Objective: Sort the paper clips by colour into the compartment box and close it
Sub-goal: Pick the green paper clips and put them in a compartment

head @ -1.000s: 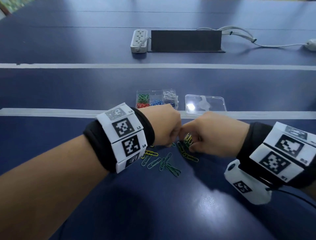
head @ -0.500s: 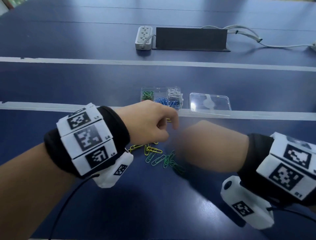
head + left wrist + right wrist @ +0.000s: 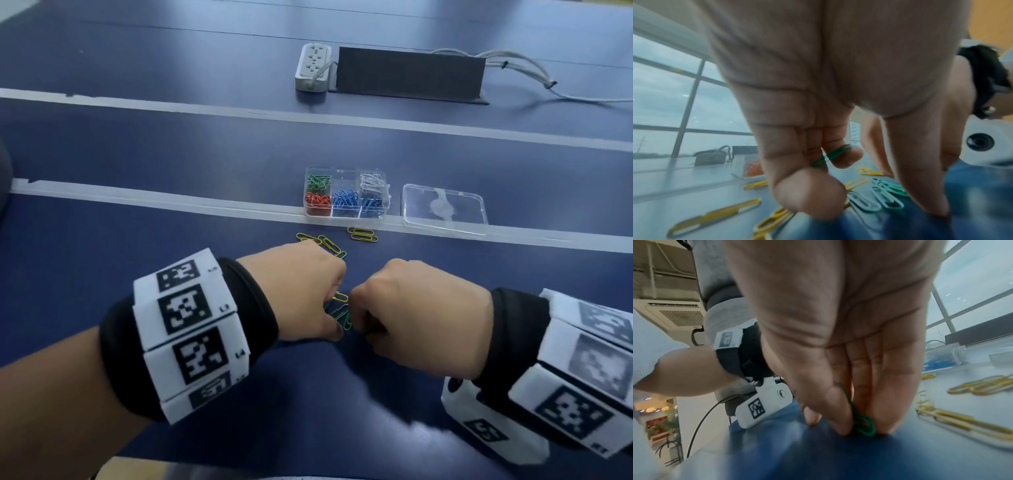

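Clear glossy plastic compartment box (image 3: pixel 346 192) and lid (image 3: pixel 445 209); smooth, slightly glossy blue table (image 3: pixel 171 154).

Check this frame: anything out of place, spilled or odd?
Nothing damaged or spilled. Loose yellow clips and green clips lie on the table, unsorted. The box is open, its lid beside it. Blue clips fill two compartments, possibly different shades.

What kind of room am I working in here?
Probably an office or meeting room: a long dark-blue table carrying a power strip, big windows along one side, and a ceiling air-conditioning unit overhead.
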`<state>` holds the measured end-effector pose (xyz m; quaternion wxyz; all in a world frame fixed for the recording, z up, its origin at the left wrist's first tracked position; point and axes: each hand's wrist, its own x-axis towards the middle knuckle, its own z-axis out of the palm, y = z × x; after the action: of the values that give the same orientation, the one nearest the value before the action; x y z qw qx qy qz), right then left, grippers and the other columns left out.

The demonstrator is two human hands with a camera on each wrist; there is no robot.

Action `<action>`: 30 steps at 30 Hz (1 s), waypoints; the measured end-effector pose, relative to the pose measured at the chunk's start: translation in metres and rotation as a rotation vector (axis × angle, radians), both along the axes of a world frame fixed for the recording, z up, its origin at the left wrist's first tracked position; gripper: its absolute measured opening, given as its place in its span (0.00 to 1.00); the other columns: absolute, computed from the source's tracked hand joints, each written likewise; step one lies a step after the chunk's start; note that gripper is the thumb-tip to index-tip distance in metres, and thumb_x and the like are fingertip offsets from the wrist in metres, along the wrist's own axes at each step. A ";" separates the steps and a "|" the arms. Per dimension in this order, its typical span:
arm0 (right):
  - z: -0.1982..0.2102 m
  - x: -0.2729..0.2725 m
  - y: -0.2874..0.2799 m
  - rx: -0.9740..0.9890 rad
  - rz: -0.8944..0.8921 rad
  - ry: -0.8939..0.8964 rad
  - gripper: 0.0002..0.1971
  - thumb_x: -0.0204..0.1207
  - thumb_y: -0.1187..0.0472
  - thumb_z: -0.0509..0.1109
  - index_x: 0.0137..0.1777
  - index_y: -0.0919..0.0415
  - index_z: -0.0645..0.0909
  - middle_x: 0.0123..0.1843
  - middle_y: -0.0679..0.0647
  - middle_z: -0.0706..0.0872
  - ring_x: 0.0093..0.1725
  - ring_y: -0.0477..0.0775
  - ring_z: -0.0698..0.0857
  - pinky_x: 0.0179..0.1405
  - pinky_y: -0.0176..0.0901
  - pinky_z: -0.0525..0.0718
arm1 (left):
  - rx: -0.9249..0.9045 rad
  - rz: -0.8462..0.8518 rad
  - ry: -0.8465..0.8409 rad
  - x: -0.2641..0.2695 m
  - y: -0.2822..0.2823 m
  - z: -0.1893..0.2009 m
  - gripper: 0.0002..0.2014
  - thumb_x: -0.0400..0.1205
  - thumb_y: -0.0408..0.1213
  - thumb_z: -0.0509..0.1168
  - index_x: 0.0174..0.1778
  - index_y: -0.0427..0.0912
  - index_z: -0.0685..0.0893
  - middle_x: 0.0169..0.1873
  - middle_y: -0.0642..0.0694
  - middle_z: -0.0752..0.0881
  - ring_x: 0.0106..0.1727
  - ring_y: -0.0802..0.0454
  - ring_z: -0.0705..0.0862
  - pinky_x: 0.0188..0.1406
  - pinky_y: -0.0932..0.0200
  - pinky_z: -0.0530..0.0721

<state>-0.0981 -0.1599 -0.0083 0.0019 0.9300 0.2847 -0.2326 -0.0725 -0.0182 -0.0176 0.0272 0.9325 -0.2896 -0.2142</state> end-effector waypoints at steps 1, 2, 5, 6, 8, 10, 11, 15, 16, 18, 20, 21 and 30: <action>0.001 0.001 -0.002 0.007 -0.011 -0.014 0.11 0.71 0.58 0.64 0.50 0.51 0.84 0.48 0.53 0.86 0.50 0.61 0.84 0.48 0.48 0.84 | 0.010 -0.010 -0.017 0.000 -0.003 0.001 0.19 0.72 0.54 0.70 0.35 0.46 0.70 0.33 0.51 0.73 0.44 0.47 0.76 0.40 0.57 0.76; 0.001 0.004 -0.004 0.028 -0.025 -0.026 0.11 0.71 0.58 0.64 0.51 0.50 0.84 0.48 0.52 0.87 0.51 0.59 0.84 0.47 0.45 0.83 | 0.019 -0.016 -0.031 0.000 -0.006 0.002 0.19 0.72 0.53 0.71 0.36 0.45 0.69 0.34 0.50 0.72 0.44 0.47 0.75 0.40 0.56 0.75; 0.006 0.012 -0.011 0.109 -0.066 -0.055 0.14 0.69 0.58 0.64 0.53 0.45 0.84 0.49 0.47 0.88 0.51 0.55 0.83 0.45 0.40 0.77 | 0.016 -0.014 -0.061 0.001 -0.012 0.004 0.20 0.73 0.49 0.72 0.31 0.48 0.65 0.30 0.52 0.67 0.43 0.48 0.72 0.39 0.57 0.70; 0.007 0.014 -0.012 0.130 -0.065 -0.065 0.16 0.69 0.59 0.64 0.54 0.45 0.85 0.49 0.48 0.87 0.51 0.55 0.83 0.47 0.42 0.78 | 0.012 -0.017 -0.071 0.001 -0.013 0.004 0.19 0.73 0.47 0.72 0.31 0.48 0.66 0.31 0.52 0.69 0.44 0.47 0.75 0.39 0.57 0.70; 0.007 0.017 -0.013 0.157 -0.033 -0.076 0.17 0.68 0.62 0.64 0.53 0.46 0.86 0.49 0.51 0.87 0.51 0.57 0.84 0.51 0.46 0.81 | 0.009 -0.048 -0.114 0.002 -0.015 0.004 0.13 0.76 0.41 0.68 0.35 0.48 0.69 0.36 0.51 0.75 0.48 0.46 0.80 0.39 0.57 0.71; 0.005 0.017 -0.011 0.166 0.009 -0.069 0.18 0.68 0.63 0.63 0.53 0.46 0.87 0.50 0.52 0.88 0.52 0.58 0.84 0.53 0.50 0.82 | -0.003 -0.055 -0.130 0.004 -0.013 0.004 0.09 0.77 0.36 0.64 0.36 0.49 0.70 0.42 0.49 0.82 0.50 0.46 0.82 0.39 0.58 0.71; 0.003 0.016 -0.010 0.163 0.030 -0.067 0.17 0.69 0.63 0.62 0.53 0.47 0.87 0.52 0.51 0.87 0.53 0.58 0.84 0.53 0.50 0.82 | -0.001 -0.056 -0.127 0.004 -0.012 0.005 0.09 0.76 0.35 0.63 0.36 0.49 0.69 0.42 0.49 0.83 0.48 0.46 0.81 0.39 0.58 0.71; -0.005 0.009 -0.005 0.090 0.144 -0.082 0.15 0.72 0.63 0.60 0.53 0.50 0.84 0.58 0.49 0.84 0.55 0.61 0.84 0.50 0.53 0.84 | 0.017 -0.034 -0.102 0.006 -0.007 0.005 0.16 0.74 0.34 0.63 0.27 0.48 0.62 0.30 0.52 0.72 0.40 0.49 0.71 0.37 0.58 0.69; -0.007 0.008 -0.004 0.070 0.173 -0.084 0.15 0.73 0.64 0.60 0.54 0.51 0.83 0.58 0.49 0.83 0.55 0.61 0.84 0.49 0.54 0.85 | 0.021 -0.024 -0.097 0.006 -0.006 0.005 0.17 0.74 0.35 0.63 0.26 0.49 0.61 0.29 0.52 0.70 0.39 0.50 0.70 0.36 0.59 0.68; -0.010 0.006 -0.003 0.028 0.218 -0.091 0.15 0.76 0.65 0.58 0.56 0.52 0.81 0.58 0.50 0.82 0.54 0.62 0.84 0.48 0.55 0.85 | 0.017 -0.015 -0.102 0.005 -0.005 0.005 0.17 0.73 0.35 0.64 0.26 0.49 0.62 0.28 0.54 0.67 0.35 0.52 0.68 0.29 0.61 0.64; -0.012 0.007 -0.003 -0.003 0.239 -0.103 0.14 0.77 0.66 0.57 0.55 0.53 0.80 0.56 0.52 0.82 0.52 0.64 0.84 0.47 0.55 0.85 | 0.002 -0.012 -0.098 0.005 -0.004 0.004 0.16 0.73 0.34 0.63 0.27 0.49 0.62 0.27 0.54 0.67 0.29 0.57 0.66 0.24 0.65 0.61; -0.012 0.008 -0.003 -0.016 0.246 -0.115 0.13 0.78 0.65 0.57 0.55 0.53 0.80 0.54 0.53 0.82 0.51 0.64 0.84 0.46 0.55 0.85 | -0.007 -0.009 -0.091 0.005 -0.003 0.004 0.15 0.72 0.33 0.63 0.27 0.49 0.63 0.27 0.54 0.67 0.28 0.59 0.65 0.23 0.66 0.60; -0.005 0.009 -0.001 -0.113 0.220 -0.138 0.08 0.78 0.62 0.57 0.52 0.56 0.76 0.50 0.56 0.83 0.48 0.66 0.84 0.37 0.50 0.78 | -0.032 0.037 0.035 0.004 0.005 0.005 0.09 0.73 0.36 0.64 0.46 0.53 0.82 0.31 0.58 0.74 0.32 0.61 0.70 0.39 0.66 0.71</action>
<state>-0.0896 -0.1611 -0.0133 0.0992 0.9054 0.3704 -0.1819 -0.0683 -0.0136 -0.0130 0.0510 0.9332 -0.2752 -0.2252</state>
